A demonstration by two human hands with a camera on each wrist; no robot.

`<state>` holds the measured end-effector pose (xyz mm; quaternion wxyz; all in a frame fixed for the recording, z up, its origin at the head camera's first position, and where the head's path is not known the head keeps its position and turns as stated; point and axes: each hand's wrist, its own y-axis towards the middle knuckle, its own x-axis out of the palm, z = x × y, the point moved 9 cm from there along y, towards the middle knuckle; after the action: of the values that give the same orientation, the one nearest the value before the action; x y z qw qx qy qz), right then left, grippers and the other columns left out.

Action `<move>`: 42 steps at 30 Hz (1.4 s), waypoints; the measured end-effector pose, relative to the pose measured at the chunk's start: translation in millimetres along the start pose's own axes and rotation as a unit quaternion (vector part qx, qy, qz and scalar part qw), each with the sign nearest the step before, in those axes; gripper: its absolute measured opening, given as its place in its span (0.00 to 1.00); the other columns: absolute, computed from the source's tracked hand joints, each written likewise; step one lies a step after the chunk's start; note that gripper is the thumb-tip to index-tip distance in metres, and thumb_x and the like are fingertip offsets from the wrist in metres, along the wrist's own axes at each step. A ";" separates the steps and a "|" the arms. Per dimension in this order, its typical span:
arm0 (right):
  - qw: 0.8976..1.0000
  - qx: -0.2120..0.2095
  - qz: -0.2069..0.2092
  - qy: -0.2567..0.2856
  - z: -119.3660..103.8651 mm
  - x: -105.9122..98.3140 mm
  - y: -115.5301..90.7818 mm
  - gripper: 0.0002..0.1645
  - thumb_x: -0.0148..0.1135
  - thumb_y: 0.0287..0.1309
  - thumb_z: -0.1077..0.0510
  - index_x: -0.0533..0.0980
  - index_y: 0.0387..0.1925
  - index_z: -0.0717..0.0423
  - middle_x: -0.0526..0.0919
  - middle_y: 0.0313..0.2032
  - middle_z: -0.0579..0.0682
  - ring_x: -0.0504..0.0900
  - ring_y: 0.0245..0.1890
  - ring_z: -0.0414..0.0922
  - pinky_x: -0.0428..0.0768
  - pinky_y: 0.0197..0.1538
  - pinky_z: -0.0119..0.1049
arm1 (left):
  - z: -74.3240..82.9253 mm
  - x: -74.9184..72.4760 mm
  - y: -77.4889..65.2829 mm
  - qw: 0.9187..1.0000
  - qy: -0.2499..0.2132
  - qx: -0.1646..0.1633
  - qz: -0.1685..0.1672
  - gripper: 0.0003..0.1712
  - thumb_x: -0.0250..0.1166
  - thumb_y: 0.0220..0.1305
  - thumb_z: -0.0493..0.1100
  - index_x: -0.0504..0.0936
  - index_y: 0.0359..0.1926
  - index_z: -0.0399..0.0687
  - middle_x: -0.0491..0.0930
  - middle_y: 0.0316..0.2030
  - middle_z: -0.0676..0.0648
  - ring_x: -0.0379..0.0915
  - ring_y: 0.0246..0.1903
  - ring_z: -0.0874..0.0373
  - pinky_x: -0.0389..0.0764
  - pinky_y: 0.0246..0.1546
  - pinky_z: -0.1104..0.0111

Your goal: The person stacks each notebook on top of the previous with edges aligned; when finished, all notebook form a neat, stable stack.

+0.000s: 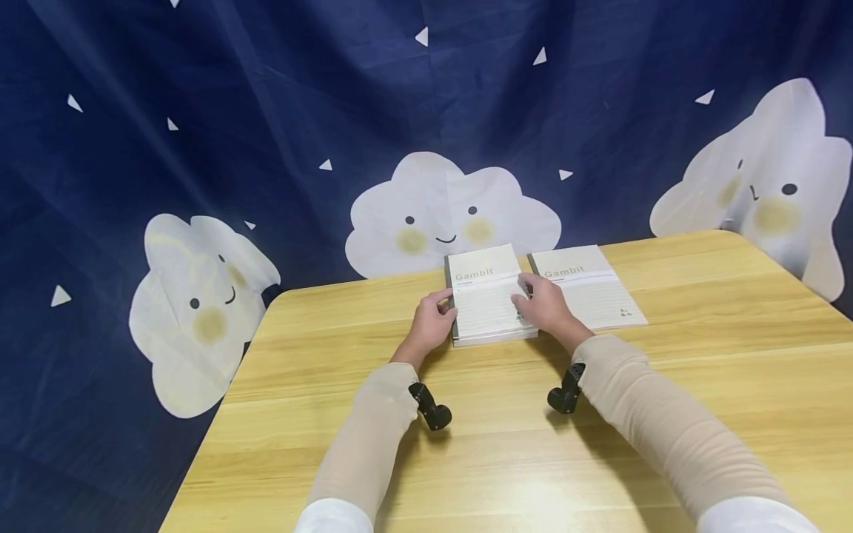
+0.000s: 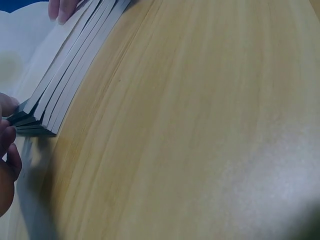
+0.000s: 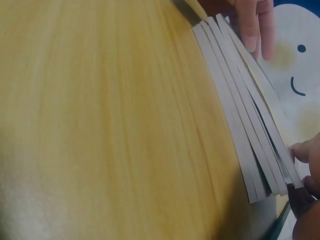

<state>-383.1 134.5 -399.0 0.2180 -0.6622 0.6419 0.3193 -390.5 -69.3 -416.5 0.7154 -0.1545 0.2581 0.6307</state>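
Several notebooks lie in a stack (image 1: 489, 311), the top cover white with "Gambit" printed on it and a dark spine on the left. My left hand (image 1: 433, 323) holds the stack at its spine side, fingers bent against the edge. On the opposite side my right hand (image 1: 546, 303) grips it, thumb and forefinger over the cover's right margin. The left wrist view shows the layered page edges (image 2: 75, 70) slightly fanned and uneven. In the right wrist view, gaps show between the notebooks (image 3: 245, 115).
Right of the stack, partly behind my right forearm, lies another "Gambit" notebook (image 1: 593, 296). The wooden table (image 1: 493, 459) reaches back to a dark blue curtain (image 1: 300, 89) with white cloud faces. A black wrist camera (image 1: 432, 409) is strapped to each sleeve.
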 end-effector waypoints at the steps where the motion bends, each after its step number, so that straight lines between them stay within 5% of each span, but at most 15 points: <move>1: 1.000 0.005 -0.003 -0.002 0.8 0.9 -0.2 0.31 0.53 0.63 0.58 0.61 0.65 0.66 0.69 0.60 0.66 0.66 0.63 0.60 0.66 0.64 0.52 | 0.5 0.4 -0.7 1.000 0.002 -0.001 -0.002 0.26 0.57 0.64 0.33 0.69 0.64 0.40 0.70 0.59 0.39 0.68 0.37 0.57 0.74 0.37 0.69; 25: 0.998 0.041 -0.032 -0.026 1.2 8.2 -5.6 0.35 0.52 0.62 0.58 0.58 0.67 0.69 0.65 0.64 0.67 0.61 0.65 0.62 0.62 0.66 0.53 | 3.1 8.0 -3.4 0.998 0.052 0.005 -0.040 0.26 0.55 0.66 0.35 0.66 0.65 0.36 0.76 0.51 0.38 0.68 0.33 0.55 0.72 0.36 0.69; 29: 0.998 0.037 -0.036 -0.025 -0.4 6.8 -6.7 0.35 0.53 0.62 0.57 0.58 0.66 0.69 0.65 0.64 0.67 0.61 0.66 0.61 0.63 0.65 0.53 | 5.7 8.1 -2.7 0.998 0.055 0.005 -0.043 0.27 0.55 0.65 0.34 0.66 0.65 0.36 0.75 0.53 0.38 0.65 0.27 0.58 0.71 0.32 0.71; 33: 0.998 0.035 -0.038 -0.025 -1.6 5.1 -7.6 0.35 0.53 0.62 0.57 0.58 0.66 0.69 0.65 0.64 0.67 0.62 0.65 0.61 0.64 0.65 0.53 | 10.5 6.8 -0.4 0.997 0.067 0.013 -0.035 0.28 0.55 0.63 0.33 0.66 0.64 0.35 0.76 0.43 0.34 0.57 0.17 0.62 0.67 0.25 0.72; 37: 0.999 0.034 -0.035 -0.019 -0.3 1.3 -7.6 0.34 0.50 0.62 0.56 0.58 0.66 0.69 0.67 0.62 0.68 0.65 0.63 0.62 0.67 0.63 0.54 | 19.6 2.9 1.1 0.996 0.085 0.026 -0.011 0.28 0.57 0.59 0.33 0.69 0.62 0.34 0.75 0.50 0.33 0.75 0.36 0.54 0.77 0.45 0.65; 40: 0.999 0.036 -0.030 -0.011 2.4 -2.7 -7.4 0.34 0.49 0.63 0.56 0.57 0.67 0.68 0.68 0.60 0.69 0.67 0.61 0.62 0.69 0.61 0.54 | 25.8 2.9 2.0 0.995 0.097 0.030 0.004 0.27 0.59 0.58 0.34 0.71 0.61 0.35 0.71 0.59 0.36 0.63 0.61 0.46 0.65 0.63 0.59; 42: 0.999 0.037 -0.026 -0.010 4.4 -6.2 -7.1 0.34 0.49 0.63 0.56 0.58 0.67 0.68 0.68 0.60 0.69 0.67 0.61 0.62 0.69 0.61 0.54 | 30.9 5.5 3.0 0.995 0.096 0.037 0.007 0.26 0.59 0.59 0.35 0.72 0.60 0.35 0.71 0.58 0.36 0.63 0.61 0.44 0.65 0.63 0.58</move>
<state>-376.6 142.6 -398.7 0.2573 -0.6671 0.6333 0.2960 -387.7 -47.5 -393.9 0.6880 -0.1859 0.3498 0.6080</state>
